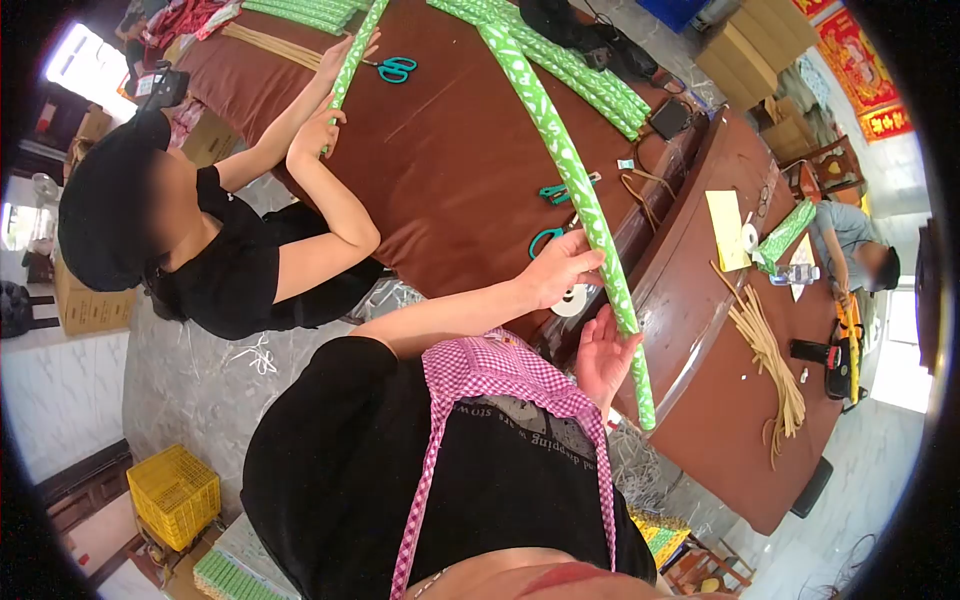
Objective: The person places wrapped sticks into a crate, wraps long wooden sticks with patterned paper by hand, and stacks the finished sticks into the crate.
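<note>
A long green roll with white printed marks runs slantwise in front of me, from the brown table down past its edge. My left hand is closed around it, thumb and fingers pinching its lower half. Just below, my right hand has its palm turned up and fingers spread, with the thumb side touching the roll near its lower end. Teal-handled scissors lie beside my left hand. A white tape roll sits partly hidden behind it.
On the left, a co-worker holds another green roll. More rolls and scissors lie on the brown-covered table. Tan strips lie at right, near another person. A yellow crate stands lower left.
</note>
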Action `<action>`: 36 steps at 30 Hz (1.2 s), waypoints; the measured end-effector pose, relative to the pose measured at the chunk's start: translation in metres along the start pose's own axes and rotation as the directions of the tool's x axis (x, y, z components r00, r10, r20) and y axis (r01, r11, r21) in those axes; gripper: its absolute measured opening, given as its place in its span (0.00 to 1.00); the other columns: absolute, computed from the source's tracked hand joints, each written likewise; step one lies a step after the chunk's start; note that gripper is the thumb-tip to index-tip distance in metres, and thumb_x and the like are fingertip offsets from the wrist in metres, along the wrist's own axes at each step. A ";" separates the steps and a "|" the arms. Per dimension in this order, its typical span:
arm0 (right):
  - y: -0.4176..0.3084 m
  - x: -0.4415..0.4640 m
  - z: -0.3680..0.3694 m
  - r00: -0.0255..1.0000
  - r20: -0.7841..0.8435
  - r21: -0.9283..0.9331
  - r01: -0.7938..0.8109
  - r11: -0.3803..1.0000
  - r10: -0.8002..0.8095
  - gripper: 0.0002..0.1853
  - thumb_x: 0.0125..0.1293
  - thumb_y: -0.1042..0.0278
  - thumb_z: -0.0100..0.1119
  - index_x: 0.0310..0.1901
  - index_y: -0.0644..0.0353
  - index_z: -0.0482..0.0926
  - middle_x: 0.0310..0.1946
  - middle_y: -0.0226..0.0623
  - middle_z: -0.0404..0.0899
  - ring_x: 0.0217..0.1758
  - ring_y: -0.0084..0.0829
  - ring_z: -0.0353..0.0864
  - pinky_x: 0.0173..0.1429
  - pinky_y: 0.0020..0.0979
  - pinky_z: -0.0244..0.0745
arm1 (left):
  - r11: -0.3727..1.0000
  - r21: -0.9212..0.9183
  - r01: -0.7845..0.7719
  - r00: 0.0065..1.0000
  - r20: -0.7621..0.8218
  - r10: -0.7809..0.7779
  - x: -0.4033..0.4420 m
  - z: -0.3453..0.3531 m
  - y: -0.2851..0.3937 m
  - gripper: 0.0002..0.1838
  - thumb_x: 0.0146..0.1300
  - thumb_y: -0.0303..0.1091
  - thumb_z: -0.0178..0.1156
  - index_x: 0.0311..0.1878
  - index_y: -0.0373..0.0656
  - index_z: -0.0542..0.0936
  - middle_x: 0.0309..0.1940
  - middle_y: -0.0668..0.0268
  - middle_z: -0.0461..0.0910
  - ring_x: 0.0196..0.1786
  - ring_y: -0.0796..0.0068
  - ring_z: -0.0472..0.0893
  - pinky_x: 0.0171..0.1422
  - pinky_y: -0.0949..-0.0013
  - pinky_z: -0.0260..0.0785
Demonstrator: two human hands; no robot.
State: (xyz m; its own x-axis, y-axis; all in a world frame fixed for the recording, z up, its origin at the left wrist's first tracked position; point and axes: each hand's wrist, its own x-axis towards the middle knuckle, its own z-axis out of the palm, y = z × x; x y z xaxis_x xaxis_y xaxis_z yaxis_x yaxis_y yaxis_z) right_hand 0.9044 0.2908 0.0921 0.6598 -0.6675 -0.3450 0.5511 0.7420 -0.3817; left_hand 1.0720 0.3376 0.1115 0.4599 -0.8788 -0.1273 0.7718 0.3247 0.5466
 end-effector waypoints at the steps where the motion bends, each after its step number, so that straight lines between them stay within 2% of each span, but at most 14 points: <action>1: -0.002 0.001 -0.003 1.000 -0.013 0.026 -0.004 1.000 0.005 0.24 0.58 0.51 0.55 0.51 0.58 0.70 0.52 0.39 0.71 0.57 0.34 0.69 0.54 0.37 0.69 | 1.000 0.019 0.005 1.000 0.003 -0.005 -0.001 0.001 0.000 0.08 0.62 0.26 0.51 0.44 0.40 0.71 0.40 0.65 0.75 0.44 0.68 0.77 0.50 0.60 0.72; 2: -0.002 0.002 -0.003 0.999 -0.042 0.051 0.002 0.999 0.001 0.24 0.58 0.53 0.56 0.50 0.62 0.70 0.51 0.41 0.72 0.58 0.35 0.68 0.54 0.37 0.69 | 1.000 0.027 0.003 1.000 0.006 -0.003 -0.002 0.002 -0.001 0.08 0.61 0.26 0.51 0.44 0.41 0.72 0.40 0.66 0.75 0.44 0.69 0.77 0.49 0.61 0.72; 6: -0.005 0.004 -0.005 0.998 -0.067 0.088 -0.012 0.996 0.018 0.23 0.58 0.56 0.57 0.49 0.65 0.71 0.49 0.43 0.73 0.56 0.36 0.70 0.53 0.35 0.71 | 0.997 0.073 0.007 1.000 -0.017 -0.006 -0.003 0.001 0.001 0.07 0.61 0.27 0.51 0.43 0.41 0.72 0.39 0.66 0.75 0.43 0.70 0.77 0.48 0.63 0.72; 9: -0.005 0.000 -0.004 0.995 -0.095 0.062 0.003 0.998 0.003 0.21 0.57 0.58 0.59 0.47 0.66 0.72 0.47 0.44 0.74 0.53 0.36 0.72 0.51 0.33 0.72 | 0.999 0.036 0.025 0.999 -0.040 -0.023 0.001 -0.002 0.005 0.06 0.61 0.30 0.53 0.41 0.41 0.73 0.36 0.68 0.75 0.40 0.75 0.77 0.43 0.66 0.73; 11: -0.008 0.000 -0.011 0.992 -0.125 0.036 0.025 0.999 -0.020 0.20 0.57 0.59 0.59 0.45 0.65 0.73 0.46 0.43 0.75 0.51 0.36 0.74 0.50 0.33 0.73 | 0.990 0.113 -0.085 0.991 -0.096 0.096 0.004 -0.005 0.017 0.07 0.61 0.31 0.53 0.41 0.41 0.74 0.35 0.68 0.76 0.39 0.75 0.77 0.40 0.68 0.73; 15: -0.017 -0.008 -0.020 0.988 -0.156 0.056 0.007 0.998 0.002 0.20 0.56 0.60 0.60 0.45 0.65 0.73 0.44 0.43 0.75 0.50 0.36 0.74 0.50 0.33 0.73 | 0.974 0.120 -0.190 0.963 -0.169 0.209 0.014 -0.014 0.046 0.08 0.61 0.31 0.54 0.41 0.40 0.75 0.34 0.67 0.77 0.36 0.77 0.77 0.36 0.71 0.72; 19: -0.023 -0.013 -0.028 0.986 -0.169 0.033 0.006 0.999 -0.001 0.19 0.57 0.59 0.60 0.43 0.65 0.74 0.42 0.42 0.76 0.47 0.36 0.75 0.49 0.34 0.74 | 0.961 0.071 -0.268 0.942 -0.191 0.276 0.018 -0.020 0.073 0.08 0.60 0.28 0.53 0.42 0.38 0.74 0.34 0.66 0.78 0.35 0.75 0.78 0.35 0.70 0.72; 27: -0.036 -0.023 -0.035 0.973 -0.224 -0.074 0.029 0.997 -0.045 0.18 0.57 0.57 0.59 0.42 0.64 0.74 0.38 0.41 0.77 0.42 0.34 0.76 0.46 0.34 0.75 | 0.917 0.140 -0.375 0.885 -0.240 0.398 0.023 -0.035 0.103 0.07 0.60 0.30 0.53 0.40 0.39 0.75 0.32 0.66 0.78 0.32 0.75 0.77 0.35 0.69 0.73; 28: -0.037 -0.024 -0.035 0.973 -0.227 -0.074 0.032 0.997 -0.048 0.18 0.57 0.57 0.59 0.42 0.64 0.74 0.38 0.41 0.77 0.42 0.34 0.76 0.46 0.34 0.75 | 0.907 0.163 -0.389 0.877 -0.234 0.419 0.025 -0.040 0.105 0.09 0.60 0.30 0.52 0.41 0.38 0.74 0.36 0.59 0.78 0.37 0.69 0.78 0.40 0.64 0.73; 30: -0.039 -0.025 -0.036 0.957 -0.284 -0.072 0.045 0.996 -0.064 0.18 0.58 0.57 0.59 0.42 0.63 0.74 0.38 0.39 0.77 0.42 0.33 0.76 0.46 0.33 0.74 | 0.903 0.166 -0.396 0.875 -0.230 0.426 0.023 -0.042 0.114 0.09 0.60 0.30 0.53 0.41 0.37 0.74 0.36 0.58 0.78 0.37 0.69 0.78 0.40 0.64 0.73; 36: -0.044 -0.024 -0.035 0.948 -0.303 -0.109 0.065 0.992 -0.095 0.16 0.59 0.55 0.57 0.41 0.60 0.75 0.36 0.37 0.78 0.41 0.33 0.77 0.44 0.33 0.74 | 0.891 0.154 -0.426 0.847 -0.278 0.453 0.020 -0.042 0.122 0.10 0.61 0.32 0.52 0.41 0.37 0.73 0.36 0.56 0.78 0.38 0.66 0.79 0.40 0.63 0.73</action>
State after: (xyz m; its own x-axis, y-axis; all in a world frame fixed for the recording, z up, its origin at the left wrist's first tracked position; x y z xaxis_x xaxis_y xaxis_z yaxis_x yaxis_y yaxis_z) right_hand 0.8464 0.2723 0.0874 0.4185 -0.7222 -0.5507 0.5337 0.6862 -0.4943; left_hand 1.1935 0.3741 0.1411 0.8612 -0.5001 -0.0904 0.4245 0.6101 0.6690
